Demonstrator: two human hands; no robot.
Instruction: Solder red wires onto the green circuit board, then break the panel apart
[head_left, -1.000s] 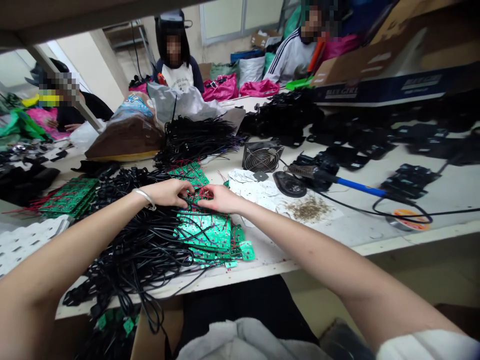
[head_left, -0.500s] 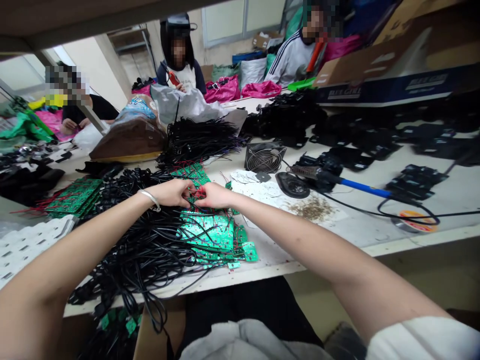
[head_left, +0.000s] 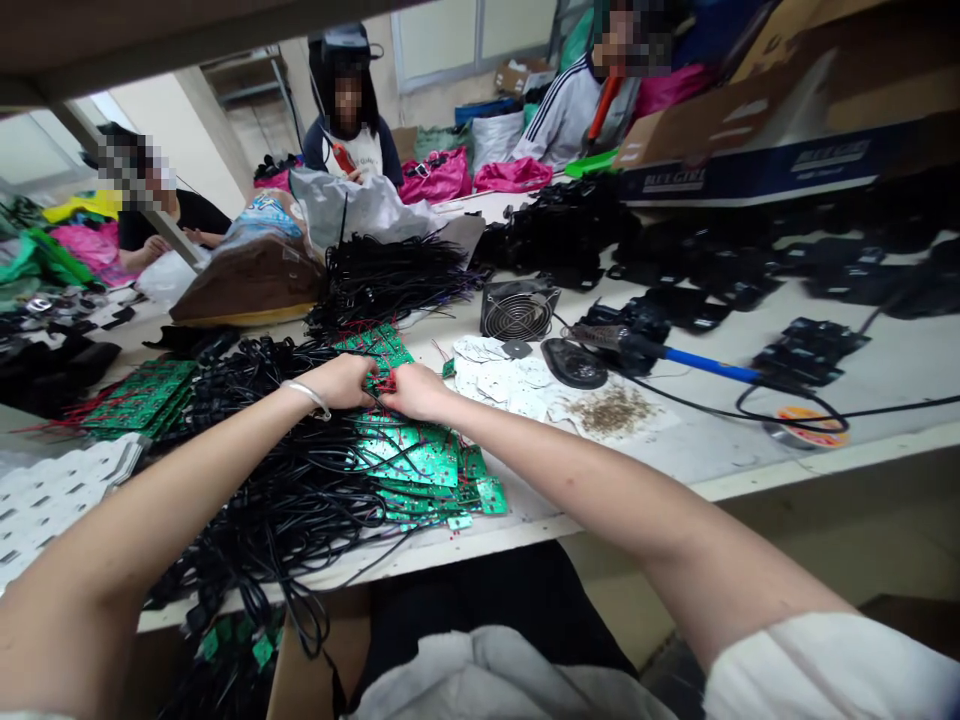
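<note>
My left hand [head_left: 343, 382], with a pale bangle at its wrist, is closed, its fingers curled over the stack of green circuit boards. Close against it, my right hand [head_left: 412, 390] pinches at thin red wires [head_left: 386, 382] that show between the two hands. What lies in the left fingertips is hidden. More green circuit boards [head_left: 420, 455] with red wires lie under and in front of the hands. A large bundle of black cables [head_left: 300, 490] spreads beneath my left forearm and hangs over the table edge.
To the right are a fan [head_left: 519, 310], a blue-handled soldering iron [head_left: 709, 365] on its stand, a solder spool [head_left: 810, 425] and brown scraps [head_left: 611, 410] on paper. Another board stack [head_left: 142, 395] and a white tray [head_left: 64, 495] lie left. Black parts line the back; three people sit beyond.
The view has shifted slightly, so the scene sits a little further left. Both hands stay together over the boards, with only small finger movement.
</note>
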